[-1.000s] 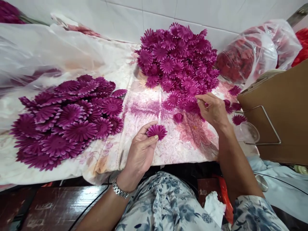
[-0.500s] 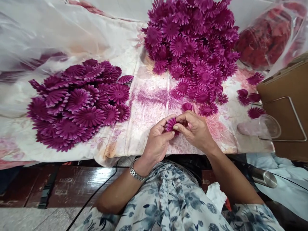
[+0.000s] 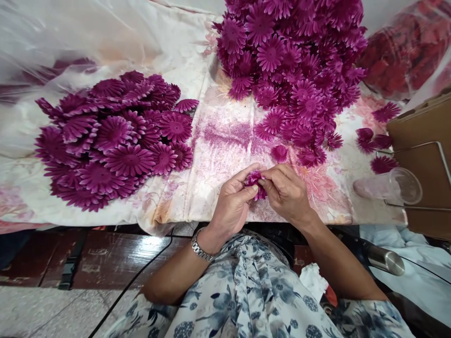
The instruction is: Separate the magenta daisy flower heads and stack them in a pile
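My left hand [image 3: 234,202] and my right hand [image 3: 287,192] meet at the near edge of the cloth, both pinched on one small magenta fabric flower [image 3: 254,180] held between their fingertips. The flower is mostly hidden by the fingers. A big heap of small magenta flowers [image 3: 292,61] lies just beyond my hands at the upper middle. A spread of larger, darker magenta flowers [image 3: 112,141] lies to the left. One loose small flower [image 3: 280,152] sits on the cloth just past my hands.
A stained white cloth [image 3: 225,141] covers the table. A brown cardboard box [image 3: 423,155] with a wire handle and a clear plastic cup [image 3: 398,185] stand at right. A clear bag of red flowers [image 3: 398,51] lies at upper right, clear plastic sheeting [image 3: 70,42] at upper left.
My right hand left the small-flower heap and came back to join my left hand. Both hands now pinch the flower that the left hand held alone. The view has tilted down.
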`<control>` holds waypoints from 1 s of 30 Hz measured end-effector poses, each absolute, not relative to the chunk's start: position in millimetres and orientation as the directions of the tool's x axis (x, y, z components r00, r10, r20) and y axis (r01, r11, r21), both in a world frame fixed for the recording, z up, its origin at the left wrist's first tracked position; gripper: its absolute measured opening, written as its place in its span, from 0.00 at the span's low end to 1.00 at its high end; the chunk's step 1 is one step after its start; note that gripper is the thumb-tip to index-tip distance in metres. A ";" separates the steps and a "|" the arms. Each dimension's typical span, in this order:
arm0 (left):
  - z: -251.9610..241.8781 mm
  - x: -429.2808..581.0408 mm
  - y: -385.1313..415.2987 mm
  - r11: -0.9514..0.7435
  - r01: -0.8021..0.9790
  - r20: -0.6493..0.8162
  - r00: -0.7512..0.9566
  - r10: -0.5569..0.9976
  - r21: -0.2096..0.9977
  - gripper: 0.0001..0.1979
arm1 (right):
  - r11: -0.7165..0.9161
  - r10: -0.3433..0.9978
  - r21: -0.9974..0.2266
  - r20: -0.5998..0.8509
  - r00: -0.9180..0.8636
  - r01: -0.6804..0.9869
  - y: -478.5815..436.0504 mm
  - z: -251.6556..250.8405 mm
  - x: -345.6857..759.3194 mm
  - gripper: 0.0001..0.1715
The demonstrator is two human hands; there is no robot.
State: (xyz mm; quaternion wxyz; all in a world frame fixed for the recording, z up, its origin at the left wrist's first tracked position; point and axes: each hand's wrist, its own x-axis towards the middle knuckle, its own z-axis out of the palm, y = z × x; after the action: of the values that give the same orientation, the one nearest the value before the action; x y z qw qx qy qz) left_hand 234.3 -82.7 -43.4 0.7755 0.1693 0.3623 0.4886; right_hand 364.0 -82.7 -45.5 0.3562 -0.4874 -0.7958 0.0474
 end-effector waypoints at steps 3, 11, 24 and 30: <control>-45.6 234.8 -83.0 0.452 -0.651 -0.399 0.240 0.885 0.610 0.17 | 0.517 0.803 -0.387 0.528 -0.277 0.763 -83.5 -44.9 362.6 0.09; -46.8 227.4 -78.8 0.414 -0.670 -0.416 0.169 0.894 0.617 0.17 | 0.190 0.829 -0.190 0.556 -0.054 0.963 -39.1 -10.7 413.2 0.16; -49.2 231.2 -78.9 0.365 -0.686 -0.383 0.134 0.914 0.629 0.18 | 0.489 0.869 -0.549 0.379 -0.319 0.678 -67.4 -34.6 357.9 0.05; -51.4 231.0 -79.3 0.351 -0.680 -0.388 0.105 0.915 0.644 0.18 | 0.362 0.865 -0.314 0.463 -0.191 0.877 -45.9 -27.1 388.0 0.08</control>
State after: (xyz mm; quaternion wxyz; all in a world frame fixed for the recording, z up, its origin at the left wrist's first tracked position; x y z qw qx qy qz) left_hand 231.0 -79.3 -51.4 0.7274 0.1539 0.3830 0.5483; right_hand 388.0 -45.9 -27.1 0.2927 -0.5646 -0.7716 -0.0104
